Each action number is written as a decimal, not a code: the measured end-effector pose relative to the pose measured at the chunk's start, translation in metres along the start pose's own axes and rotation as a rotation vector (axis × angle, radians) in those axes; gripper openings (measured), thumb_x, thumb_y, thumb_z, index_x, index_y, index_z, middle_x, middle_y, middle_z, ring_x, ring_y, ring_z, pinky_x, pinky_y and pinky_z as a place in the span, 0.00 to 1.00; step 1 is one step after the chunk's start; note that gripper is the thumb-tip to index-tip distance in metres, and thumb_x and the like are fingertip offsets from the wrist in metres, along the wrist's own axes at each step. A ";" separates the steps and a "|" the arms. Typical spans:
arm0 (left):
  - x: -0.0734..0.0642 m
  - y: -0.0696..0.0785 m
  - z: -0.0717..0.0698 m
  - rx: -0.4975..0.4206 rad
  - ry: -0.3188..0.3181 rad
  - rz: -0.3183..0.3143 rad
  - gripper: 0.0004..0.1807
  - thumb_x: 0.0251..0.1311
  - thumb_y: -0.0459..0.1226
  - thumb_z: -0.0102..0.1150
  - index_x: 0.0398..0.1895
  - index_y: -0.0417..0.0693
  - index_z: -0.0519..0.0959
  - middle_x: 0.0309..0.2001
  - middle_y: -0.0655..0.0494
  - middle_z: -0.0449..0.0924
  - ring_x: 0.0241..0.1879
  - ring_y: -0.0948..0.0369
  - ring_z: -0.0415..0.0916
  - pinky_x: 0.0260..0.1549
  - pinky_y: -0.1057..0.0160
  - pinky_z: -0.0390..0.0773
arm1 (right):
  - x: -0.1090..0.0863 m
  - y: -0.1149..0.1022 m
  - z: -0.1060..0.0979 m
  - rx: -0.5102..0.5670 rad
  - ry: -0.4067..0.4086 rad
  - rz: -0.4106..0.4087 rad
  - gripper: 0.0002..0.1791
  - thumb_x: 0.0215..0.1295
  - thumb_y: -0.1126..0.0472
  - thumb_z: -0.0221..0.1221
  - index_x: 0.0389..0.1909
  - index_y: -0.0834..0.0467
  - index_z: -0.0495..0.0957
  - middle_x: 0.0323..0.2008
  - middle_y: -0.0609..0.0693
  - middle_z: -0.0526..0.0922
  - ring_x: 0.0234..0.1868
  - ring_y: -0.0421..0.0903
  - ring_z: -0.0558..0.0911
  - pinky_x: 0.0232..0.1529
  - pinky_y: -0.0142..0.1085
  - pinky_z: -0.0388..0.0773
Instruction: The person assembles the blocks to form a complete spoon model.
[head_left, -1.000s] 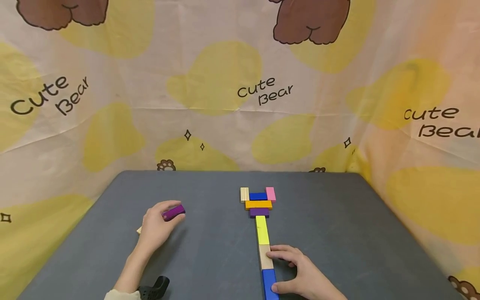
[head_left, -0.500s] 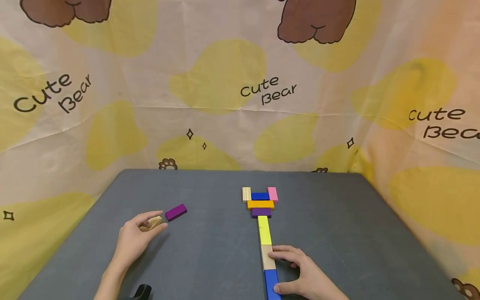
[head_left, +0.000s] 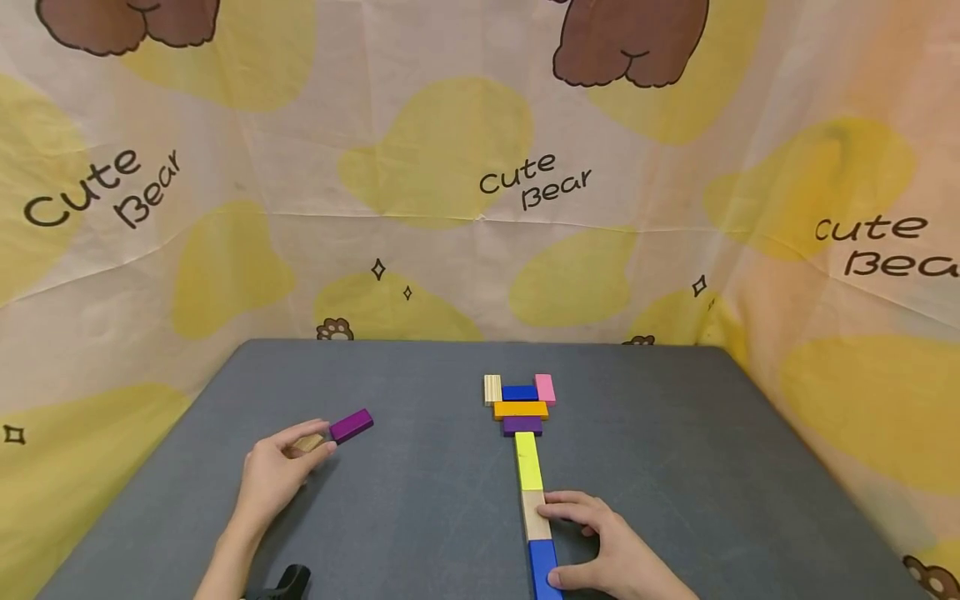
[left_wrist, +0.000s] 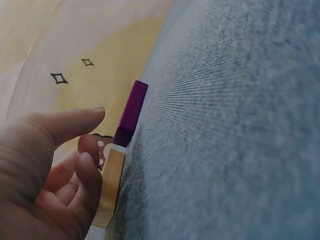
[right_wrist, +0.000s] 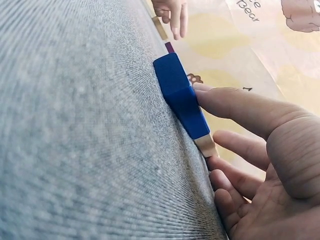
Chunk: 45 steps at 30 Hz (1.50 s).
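My left hand [head_left: 281, 475] hovers low over a plain wooden block [head_left: 308, 443] at the left of the table. In the left wrist view the thumb stands clear of that wooden block [left_wrist: 113, 182], while the curved fingers [left_wrist: 90, 175] are beside it and hide part of it. A purple block [left_wrist: 132, 112] lies end to end with it. My right hand [head_left: 603, 542] rests along a column of blocks. Its thumb touches the blue block [right_wrist: 182, 95], and its fingertips are at the pale wooden block [head_left: 536, 515] beyond. Beyond that is a yellow block [head_left: 528, 461].
At the column's far end lie a dark purple block [head_left: 522, 426], an orange block [head_left: 521, 409], another blue block [head_left: 520, 392], a striped wooden block [head_left: 492, 389] and a pink block [head_left: 545, 389]. A printed cloth [head_left: 435, 167] hangs behind the grey table [head_left: 420, 517].
My left hand has let go of the purple block, which now lies on the table, and has moved left to the wooden block, which was tilted earlier. The right hand stays put.
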<state>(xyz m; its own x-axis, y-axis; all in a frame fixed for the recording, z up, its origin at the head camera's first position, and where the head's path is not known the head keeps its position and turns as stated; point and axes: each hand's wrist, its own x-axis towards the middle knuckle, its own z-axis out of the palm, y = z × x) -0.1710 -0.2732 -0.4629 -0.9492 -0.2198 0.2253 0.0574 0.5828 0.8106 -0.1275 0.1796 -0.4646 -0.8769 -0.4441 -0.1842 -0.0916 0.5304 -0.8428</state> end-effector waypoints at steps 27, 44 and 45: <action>0.011 0.001 0.022 0.087 0.009 -0.029 0.22 0.55 0.35 0.72 0.53 0.40 0.83 0.19 0.56 0.81 0.17 0.60 0.79 0.16 0.67 0.73 | 0.002 0.002 0.000 -0.003 0.011 0.007 0.33 0.48 0.46 0.76 0.58 0.36 0.78 0.62 0.47 0.70 0.62 0.58 0.66 0.57 0.64 0.63; 0.008 0.004 0.026 0.091 0.059 -0.033 0.22 0.54 0.38 0.74 0.53 0.41 0.84 0.26 0.52 0.85 0.21 0.62 0.80 0.26 0.65 0.71 | 0.001 0.003 -0.001 0.011 -0.004 -0.009 0.32 0.50 0.47 0.75 0.59 0.37 0.78 0.63 0.48 0.70 0.63 0.60 0.64 0.57 0.65 0.61; 0.007 0.003 0.026 0.084 0.060 -0.031 0.22 0.53 0.38 0.74 0.52 0.41 0.84 0.29 0.50 0.86 0.21 0.62 0.81 0.25 0.65 0.72 | 0.001 0.003 0.000 0.017 -0.008 -0.005 0.32 0.50 0.47 0.75 0.59 0.37 0.78 0.63 0.49 0.70 0.63 0.61 0.64 0.57 0.65 0.61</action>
<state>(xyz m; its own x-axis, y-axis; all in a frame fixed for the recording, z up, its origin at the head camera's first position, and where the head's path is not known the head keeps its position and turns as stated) -0.1858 -0.2521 -0.4728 -0.9296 -0.2842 0.2346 -0.0005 0.6376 0.7704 -0.1290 0.1808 -0.4669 -0.8727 -0.4524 -0.1836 -0.0882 0.5159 -0.8521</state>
